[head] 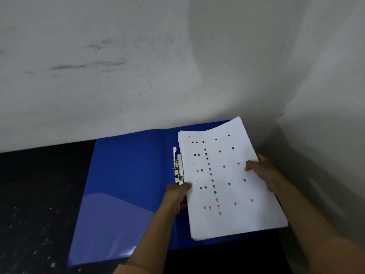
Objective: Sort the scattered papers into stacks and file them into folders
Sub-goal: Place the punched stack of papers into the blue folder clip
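A blue folder (pixel 128 175) lies open on a dark table. A metal clip (pixel 178 167) runs along its spine. A stack of white papers (pixel 231 214) printed with small black and pink marks lies over the folder's right half, its far corner lifted. My left hand (pixel 176 196) grips the stack's left edge just below the clip, thumb on top. My right hand (pixel 262 173) holds the stack's right edge, thumb pressed on the top sheet.
The dark speckled table (pixel 39 204) extends to the left. A scuffed white wall (pixel 138 76) stands right behind the folder, and another wall (pixel 325 135) closes in on the right, forming a corner.
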